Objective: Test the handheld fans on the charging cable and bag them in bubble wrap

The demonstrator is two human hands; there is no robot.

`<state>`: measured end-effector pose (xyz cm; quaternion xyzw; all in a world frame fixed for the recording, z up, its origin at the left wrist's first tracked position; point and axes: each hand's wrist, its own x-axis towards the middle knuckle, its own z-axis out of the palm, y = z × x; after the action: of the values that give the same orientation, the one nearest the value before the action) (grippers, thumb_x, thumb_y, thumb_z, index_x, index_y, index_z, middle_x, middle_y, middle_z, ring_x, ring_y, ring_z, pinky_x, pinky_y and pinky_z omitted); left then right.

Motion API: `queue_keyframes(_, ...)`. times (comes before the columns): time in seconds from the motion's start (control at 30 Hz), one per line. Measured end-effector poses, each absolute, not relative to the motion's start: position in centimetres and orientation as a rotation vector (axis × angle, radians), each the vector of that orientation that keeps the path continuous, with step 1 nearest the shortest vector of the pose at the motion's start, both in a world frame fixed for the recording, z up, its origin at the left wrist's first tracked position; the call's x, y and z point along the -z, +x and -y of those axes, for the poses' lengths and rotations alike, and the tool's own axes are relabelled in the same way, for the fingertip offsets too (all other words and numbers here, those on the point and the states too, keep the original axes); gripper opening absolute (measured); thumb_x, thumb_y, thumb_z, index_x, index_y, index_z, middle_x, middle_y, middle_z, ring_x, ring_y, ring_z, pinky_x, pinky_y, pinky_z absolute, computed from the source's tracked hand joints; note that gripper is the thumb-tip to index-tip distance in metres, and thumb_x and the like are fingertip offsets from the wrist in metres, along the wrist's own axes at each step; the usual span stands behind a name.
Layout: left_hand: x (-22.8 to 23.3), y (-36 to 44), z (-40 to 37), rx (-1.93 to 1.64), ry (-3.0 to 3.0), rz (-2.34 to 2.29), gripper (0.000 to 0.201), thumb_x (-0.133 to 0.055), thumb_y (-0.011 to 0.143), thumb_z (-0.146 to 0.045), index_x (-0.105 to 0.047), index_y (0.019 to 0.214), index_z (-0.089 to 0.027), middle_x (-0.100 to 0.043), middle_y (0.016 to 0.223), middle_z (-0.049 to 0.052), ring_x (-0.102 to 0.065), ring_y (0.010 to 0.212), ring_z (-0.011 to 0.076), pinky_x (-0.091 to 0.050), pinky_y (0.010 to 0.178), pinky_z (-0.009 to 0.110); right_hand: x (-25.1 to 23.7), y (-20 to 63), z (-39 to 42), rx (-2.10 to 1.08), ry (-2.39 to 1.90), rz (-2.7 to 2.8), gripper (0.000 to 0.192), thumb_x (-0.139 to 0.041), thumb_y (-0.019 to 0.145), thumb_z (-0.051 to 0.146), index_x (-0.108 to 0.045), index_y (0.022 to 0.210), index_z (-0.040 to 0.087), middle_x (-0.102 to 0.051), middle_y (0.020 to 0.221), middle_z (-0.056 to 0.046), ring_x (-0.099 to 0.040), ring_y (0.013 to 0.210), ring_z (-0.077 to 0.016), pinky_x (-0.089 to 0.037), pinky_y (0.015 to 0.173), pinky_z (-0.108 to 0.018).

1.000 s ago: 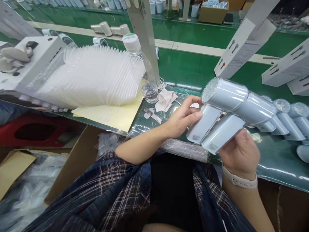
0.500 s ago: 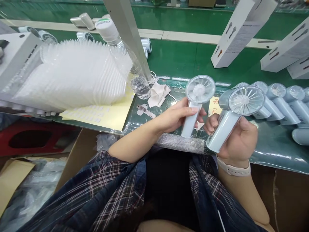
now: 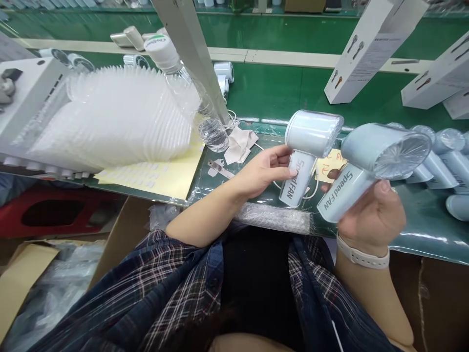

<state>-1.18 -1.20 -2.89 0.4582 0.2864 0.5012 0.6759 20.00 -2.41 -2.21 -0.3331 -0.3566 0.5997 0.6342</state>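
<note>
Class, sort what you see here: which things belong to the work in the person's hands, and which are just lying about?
In hand:
- fan in the left hand, left hand
- fan in the right hand, right hand
- row of fans on the bench

Lying about:
- water bottle
- stack of clear trays
- yellow sticker sheet
- cloth
- white boxes

Green conveyor belt (image 3: 278,93) is running across the frame, a pale divider strip (image 3: 293,57) lying along it and overhead light glaring off its surface. A grey metal post (image 3: 190,49) is leaning up through the view, the near worktop (image 3: 421,239) sitting under clear film. Below the bench edge, a brown cardboard carton (image 3: 120,234) is standing open beside a red stool (image 3: 47,210).
</note>
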Motion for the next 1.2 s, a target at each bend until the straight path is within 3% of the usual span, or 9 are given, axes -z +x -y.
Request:
queue_keyframes(0.13, 3.0, -1.2, 1.1, -1.104, 1.047, -0.685, 0.055, -0.098, 0.07, -0.037, -0.069, 0.112, -0.016, -0.076, 0.111, 0.01, -0.073, 0.105, 0.0219, -0.057, 0.096, 0.036, 2.8, 19.7, 2.2, -1.322, -0.739, 0.8, 0.024, -0.065, 0.091, 0.029, -0.077, 0.112, 0.031, -0.075, 0.112, -0.004, -0.074, 0.092, -0.0243, -0.066, 0.081, -0.043)
queue_keyframes(0.4, 2.9, -1.3, 0.8, -1.1, 1.068, -0.715, 0.065, -0.102, 0.06, -0.049, -0.066, 0.104, -0.017, -0.069, 0.095, 0.003, -0.068, 0.091, 0.0163, -0.054, 0.089, 0.032, 3.3, 19.3, 1.4, -1.342, -0.989, 0.758, 0.018, -0.066, 0.086, 0.032, -0.078, 0.1, 0.027, -0.079, 0.089, -0.006, -0.076, 0.075, -0.0266, -0.063, 0.059, -0.038)
queue_keyframes(0.47, 2.8, -1.4, 0.8, -1.108, 1.1, -0.717, 0.06, -0.101, 0.063, -0.043, -0.066, 0.103, -0.017, -0.069, 0.098, 0.003, -0.067, 0.093, 0.0154, -0.053, 0.09, 0.031, 3.3, 19.3, 1.1, -1.33, -0.952, 0.767, 0.019, -0.066, 0.083, 0.033, -0.078, 0.096, 0.026, -0.078, 0.087, -0.006, -0.076, 0.077, -0.0288, -0.066, 0.066, -0.044)
queue_keyframes(0.6, 2.9, -1.6, 0.9, -1.127, 1.212, -0.797, 0.052, -0.096, 0.069, -0.034, -0.068, 0.109, -0.018, -0.071, 0.103, 0.005, -0.067, 0.098, 0.0176, -0.053, 0.089, 0.031, 3.5, 19.6, 1.5, -1.259, -0.866, 0.86, 0.022, -0.076, 0.075, 0.033, -0.075, 0.097, 0.026, -0.078, 0.105, -0.006, -0.075, 0.106, -0.0331, -0.062, 0.101, -0.054)
queue_keyframes(0.7, 2.9, -1.6, 1.1, -1.155, 1.335, -0.823, 0.047, -0.094, 0.071, -0.034, -0.073, 0.109, -0.017, -0.075, 0.11, 0.009, -0.07, 0.103, 0.0229, -0.055, 0.098, 0.038, 3.4, 20.1, 2.4, -1.131, -0.874, 1.097, 0.053, -0.091, 0.064, 0.019, -0.072, 0.113, 0.028, -0.076, 0.118, -0.006, -0.071, 0.118, -0.0318, -0.053, 0.115, -0.055)
queue_keyframes(0.8, 2.8, -1.5, 1.2, -1.221, 1.563, -0.804, 0.036, -0.09, 0.078, -0.04, -0.078, 0.106, -0.021, -0.078, 0.122, 0.011, -0.07, 0.124, 0.0311, -0.047, 0.118, 0.051, 3.0, 20.5, 3.1, -1.093, -0.762, 1.374, 0.065, -0.095, 0.067, 0.017, -0.066, 0.123, 0.032, -0.072, 0.134, -0.007, -0.065, 0.133, -0.0336, -0.046, 0.121, -0.06)
queue_keyframes(0.93, 2.4, -1.3, 1.4, -1.454, 1.917, -0.764, 0.018, -0.074, 0.096, -0.043, -0.081, 0.108, -0.031, -0.079, 0.129, 0.006, -0.063, 0.142, 0.0295, -0.025, 0.134, 0.06, 2.6, 20.9, 3.0, -0.934, -0.636, 1.552, 0.05, -0.092, 0.078, 0.031, -0.067, 0.122, 0.036, -0.07, 0.142, -0.003, -0.059, 0.141, -0.0349, -0.037, 0.127, -0.067)
queue_keyframes(1.03, 2.2, -1.4, 1.8, -1.525, 2.066, -0.764, 0.021, -0.063, 0.104, -0.044, -0.081, 0.106, -0.032, -0.081, 0.124, 0.004, -0.066, 0.139, 0.0253, -0.03, 0.134, 0.056, 2.7, 21.3, 2.8, -0.809, -0.564, 1.665, 0.049, -0.087, 0.083, 0.035, -0.066, 0.127, 0.038, -0.069, 0.143, -0.001, -0.061, 0.139, -0.0345, -0.035, 0.127, -0.071)
queue_keyframes(1.2, 2.7, -1.0, 1.8, -1.613, 2.278, -0.681, 0.017, -0.066, 0.104, -0.036, -0.077, 0.114, -0.029, -0.081, 0.124, 0.004, -0.068, 0.135, 0.0205, -0.038, 0.131, 0.048, 3.5, 21.4, 3.5, -0.775, -0.534, 1.69, 0.059, -0.089, 0.082, 0.037, -0.063, 0.134, 0.034, -0.064, 0.15, -0.007, -0.061, 0.14, -0.039, -0.047, 0.118, -0.069)
